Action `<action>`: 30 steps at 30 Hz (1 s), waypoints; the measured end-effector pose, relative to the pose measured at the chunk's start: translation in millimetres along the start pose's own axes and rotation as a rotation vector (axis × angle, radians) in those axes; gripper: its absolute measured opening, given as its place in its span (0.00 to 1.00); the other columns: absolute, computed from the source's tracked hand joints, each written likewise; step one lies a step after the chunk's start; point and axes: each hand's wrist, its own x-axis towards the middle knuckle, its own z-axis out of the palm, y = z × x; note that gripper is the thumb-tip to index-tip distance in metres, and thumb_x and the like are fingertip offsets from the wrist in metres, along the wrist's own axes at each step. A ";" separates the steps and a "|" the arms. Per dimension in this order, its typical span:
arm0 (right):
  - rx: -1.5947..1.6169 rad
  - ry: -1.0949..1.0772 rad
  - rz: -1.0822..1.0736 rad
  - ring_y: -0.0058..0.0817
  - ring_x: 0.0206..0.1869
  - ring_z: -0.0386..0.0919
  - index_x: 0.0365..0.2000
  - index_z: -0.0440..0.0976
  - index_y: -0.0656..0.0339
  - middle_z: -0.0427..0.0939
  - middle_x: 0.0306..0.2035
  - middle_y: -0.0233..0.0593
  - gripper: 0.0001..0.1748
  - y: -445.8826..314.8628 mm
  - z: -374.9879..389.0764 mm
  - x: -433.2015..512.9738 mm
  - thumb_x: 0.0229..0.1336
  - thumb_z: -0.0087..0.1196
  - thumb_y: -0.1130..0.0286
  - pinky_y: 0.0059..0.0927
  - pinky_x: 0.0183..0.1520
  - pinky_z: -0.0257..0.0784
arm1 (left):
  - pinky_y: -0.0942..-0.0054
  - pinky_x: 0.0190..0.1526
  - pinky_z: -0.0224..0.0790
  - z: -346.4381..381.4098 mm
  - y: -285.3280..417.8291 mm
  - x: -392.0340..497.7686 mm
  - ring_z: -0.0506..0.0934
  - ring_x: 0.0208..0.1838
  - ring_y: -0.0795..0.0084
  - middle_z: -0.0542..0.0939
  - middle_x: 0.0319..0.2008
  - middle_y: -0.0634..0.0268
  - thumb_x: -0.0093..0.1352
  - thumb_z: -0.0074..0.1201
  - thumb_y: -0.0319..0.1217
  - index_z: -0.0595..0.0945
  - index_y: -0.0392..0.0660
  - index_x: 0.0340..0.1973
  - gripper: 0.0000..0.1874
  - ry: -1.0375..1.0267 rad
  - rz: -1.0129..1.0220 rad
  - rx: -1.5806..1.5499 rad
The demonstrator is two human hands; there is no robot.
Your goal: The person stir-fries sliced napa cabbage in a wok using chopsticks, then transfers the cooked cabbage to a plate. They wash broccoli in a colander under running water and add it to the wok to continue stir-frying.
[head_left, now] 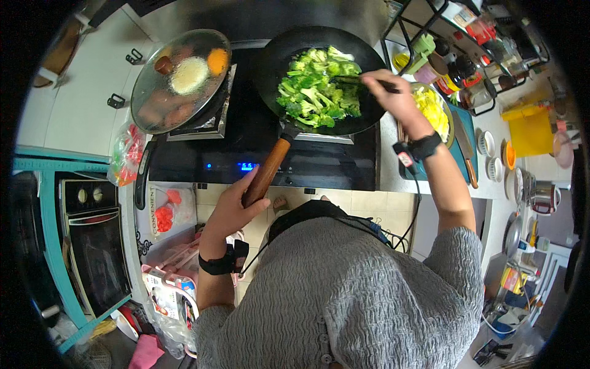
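A black wok with broccoli pieces in it sits on the right burner of the black stove. My left hand is closed around the end of its wooden handle. Over the wok's right side, my right hand grips a dark-handled spatula. The utensil's working end is partly hidden among the broccoli. Left of the wok, a pot with a steamy glass lid stands on the other burner.
Right of the stove, a bowl of chopped yellow-green vegetables and a kitchen knife rest on a teal cutting board. Small white bowls stand beyond it. A black rack and bottles border the back right. A plastic bag lies left.
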 end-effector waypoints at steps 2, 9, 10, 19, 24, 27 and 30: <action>0.099 0.145 0.307 0.23 0.31 0.76 0.32 0.77 0.63 0.79 0.28 0.36 0.12 8.1 -24.3 -3.8 0.53 0.53 0.65 0.24 0.36 0.70 | 0.77 0.35 0.68 -3.2 -2.7 -10.4 0.73 0.34 0.74 0.75 0.41 0.59 0.58 0.59 0.36 0.64 0.43 0.58 0.34 0.018 -0.103 -0.146; 0.056 -0.019 0.432 0.22 0.32 0.75 0.35 0.77 0.64 0.78 0.34 0.34 0.13 36.8 -16.2 -0.2 0.54 0.53 0.64 0.21 0.36 0.69 | 0.82 0.28 0.68 19.9 -37.5 -74.4 0.71 0.31 0.80 0.76 0.36 0.66 0.68 0.44 0.40 0.67 0.43 0.55 0.23 0.159 -0.293 -0.536; -0.092 -0.075 0.306 0.21 0.33 0.74 0.37 0.76 0.65 0.77 0.39 0.34 0.12 30.5 -19.1 -0.8 0.56 0.50 0.68 0.20 0.37 0.68 | 0.82 0.28 0.68 32.7 -42.5 -89.5 0.71 0.31 0.80 0.76 0.36 0.66 0.68 0.44 0.41 0.67 0.42 0.54 0.23 0.239 -0.323 -0.606; 0.096 -0.593 -0.064 0.22 0.37 0.71 0.41 0.73 0.66 0.74 0.39 0.36 0.18 22.1 -16.0 -5.3 0.61 0.43 0.62 0.23 0.43 0.65 | 0.81 0.27 0.68 266.3 -25.5 -196.1 0.71 0.27 0.80 0.75 0.32 0.67 0.65 0.50 0.39 0.73 0.42 0.47 0.19 0.891 -0.818 -0.823; 0.146 -0.543 -0.191 0.26 0.39 0.73 0.39 0.73 0.70 0.74 0.41 0.42 0.18 66.1 11.2 34.7 0.60 0.44 0.63 0.24 0.40 0.70 | 0.79 0.30 0.70 375.3 38.4 -233.9 0.73 0.31 0.78 0.76 0.32 0.65 0.64 0.52 0.38 0.74 0.41 0.46 0.19 0.934 -0.945 -0.943; -0.188 -0.445 -0.213 0.28 0.38 0.75 0.38 0.74 0.68 0.77 0.37 0.40 0.20 68.5 -9.4 63.4 0.58 0.47 0.59 0.26 0.42 0.69 | 0.80 0.30 0.68 415.3 70.6 -253.1 0.72 0.30 0.80 0.75 0.31 0.67 0.64 0.51 0.38 0.74 0.42 0.46 0.18 1.193 -0.969 -0.955; -0.253 -0.282 -0.038 0.30 0.37 0.76 0.41 0.74 0.64 0.77 0.40 0.39 0.22 56.6 -22.3 71.8 0.57 0.47 0.55 0.28 0.41 0.70 | 0.81 0.29 0.67 440.3 91.5 -266.7 0.72 0.29 0.81 0.75 0.30 0.69 0.65 0.51 0.38 0.74 0.41 0.46 0.18 1.320 -1.024 -0.961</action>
